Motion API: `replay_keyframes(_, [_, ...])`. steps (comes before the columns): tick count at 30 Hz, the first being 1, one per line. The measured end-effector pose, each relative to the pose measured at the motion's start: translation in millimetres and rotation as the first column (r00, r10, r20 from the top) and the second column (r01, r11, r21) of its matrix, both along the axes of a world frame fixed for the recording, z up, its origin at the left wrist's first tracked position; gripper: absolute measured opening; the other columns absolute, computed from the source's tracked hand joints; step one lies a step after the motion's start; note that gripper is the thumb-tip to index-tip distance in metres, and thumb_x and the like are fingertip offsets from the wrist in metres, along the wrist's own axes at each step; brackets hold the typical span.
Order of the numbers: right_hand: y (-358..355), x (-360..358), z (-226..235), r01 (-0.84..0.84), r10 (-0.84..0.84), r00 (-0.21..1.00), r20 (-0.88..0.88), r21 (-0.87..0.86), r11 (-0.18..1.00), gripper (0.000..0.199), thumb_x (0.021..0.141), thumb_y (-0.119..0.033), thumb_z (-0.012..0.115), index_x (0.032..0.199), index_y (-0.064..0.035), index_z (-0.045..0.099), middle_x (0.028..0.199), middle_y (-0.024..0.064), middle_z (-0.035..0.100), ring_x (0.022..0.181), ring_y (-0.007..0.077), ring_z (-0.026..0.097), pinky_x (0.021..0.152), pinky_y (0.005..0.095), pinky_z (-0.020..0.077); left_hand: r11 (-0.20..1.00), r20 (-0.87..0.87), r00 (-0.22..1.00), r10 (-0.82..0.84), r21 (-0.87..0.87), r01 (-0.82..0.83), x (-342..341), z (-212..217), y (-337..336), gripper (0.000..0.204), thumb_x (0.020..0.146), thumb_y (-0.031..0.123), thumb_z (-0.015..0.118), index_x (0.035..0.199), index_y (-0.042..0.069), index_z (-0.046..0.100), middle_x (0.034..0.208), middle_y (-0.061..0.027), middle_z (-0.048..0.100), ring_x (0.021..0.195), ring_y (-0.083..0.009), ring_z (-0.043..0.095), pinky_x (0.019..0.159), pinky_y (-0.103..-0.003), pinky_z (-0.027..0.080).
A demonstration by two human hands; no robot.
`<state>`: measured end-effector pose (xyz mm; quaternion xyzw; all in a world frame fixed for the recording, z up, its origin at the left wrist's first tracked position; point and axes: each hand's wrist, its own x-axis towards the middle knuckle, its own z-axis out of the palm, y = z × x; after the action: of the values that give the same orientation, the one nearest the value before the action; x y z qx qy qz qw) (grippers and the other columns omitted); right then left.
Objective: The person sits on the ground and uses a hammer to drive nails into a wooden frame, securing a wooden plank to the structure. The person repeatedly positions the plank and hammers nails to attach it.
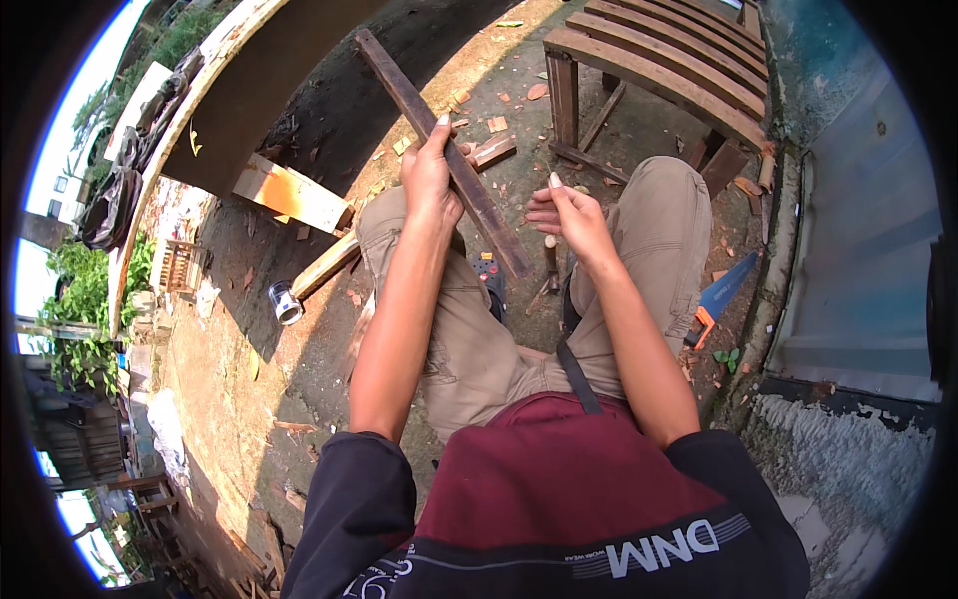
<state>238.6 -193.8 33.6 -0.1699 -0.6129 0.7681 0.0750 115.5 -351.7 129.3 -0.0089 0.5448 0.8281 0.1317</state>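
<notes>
Left hand [431, 182] grips wooden strip [488, 217]; right hand [579, 222] loose.
Held one-handed, the strip could pivot and slip.

The left hand [427, 182] hides a middle section of the dark brown, rectangular wooden bar [481, 205]. The picture's upper edge cuts off part of the slatted brown wooden bench [639, 67]. The khaki trouser leg [469, 329] partly covers the dark shoe [490, 270].
</notes>
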Motion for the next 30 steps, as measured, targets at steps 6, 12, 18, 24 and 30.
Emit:
replay_keyframes(6, [-11.7,48.5,11.6,-0.125,0.094,0.982,-0.161,-0.198,0.972,0.05,0.105,-0.039,0.053,0.125,0.0065,0.059,0.109,0.0163,0.069,0.094,0.0188,0.068,0.082,0.0317,0.0576,0.979,-0.071,0.98,0.185,-0.076,-0.19,-39.2,-36.5,18.2,0.059,0.08,0.005,0.081,0.119,-0.008,0.038,0.102,-0.0176,0.059,0.081,-0.0207,0.066,0.067,-0.034,0.057])
replay_keyframes(12, [-33.0,40.7,7.9,-0.078,0.078,0.988,-0.133,0.003,0.997,0.048,0.094,-0.02,0.074,0.13,0.0057,0.054,0.101,0.0055,0.068,0.086,0.0122,0.064,0.079,0.0257,0.0539,0.973,-0.151,0.964,0.22,-0.043,-0.228,-54.3,-56.8,38.5,0.063,0.08,0.003,0.08,0.122,-0.007,0.035,0.109,-0.0195,0.057,0.087,-0.0207,0.064,0.074,-0.033,0.056])
replay_keyframes(18, [-16.1,54.1,48.4,0.082,0.028,0.99,-0.138,0.725,0.684,0.036,0.086,-0.023,0.08,0.104,0.0045,0.066,0.087,0.0155,0.068,0.078,0.0241,0.068,0.07,0.0353,0.0529,0.996,-0.079,0.996,-0.049,0.071,0.054,-47.7,-49.6,42.3,0.04,0.095,0.021,0.069,0.12,-0.006,0.054,0.093,-0.0152,0.064,0.079,-0.0207,0.065,0.07,-0.034,0.057])
replay_keyframes(24, [50.3,98.8,111.5,0.201,-0.167,0.977,-0.136,0.3,0.932,0.028,0.097,-0.025,0.069,0.097,0.0028,0.067,0.083,0.01,0.07,0.073,0.0157,0.068,0.069,0.03,0.0554,0.749,0.011,0.883,-0.469,0.534,0.391,-31.0,-33.8,28.4,0.04,0.105,0.026,0.051,0.135,-0.001,0.05,0.116,-0.0142,0.059,0.096,-0.0206,0.057,0.077,-0.035,0.051])
replay_keyframes(30, [153.2,123.3,-45.9,0.548,-0.626,0.769,0.131,0.368,0.751,0.028,0.099,-0.025,0.066,0.096,0.0027,0.067,0.079,0.0079,0.07,0.07,0.0119,0.067,0.063,0.0269,0.053,0.439,-0.069,0.756,-0.651,0.779,0.449,-8.6,-31.4,65.9,0.045,0.106,0.027,0.05,0.139,-0.002,0.047,0.105,-0.008,0.049,0.086,-0.0164,0.047,0.074,-0.032,0.041])
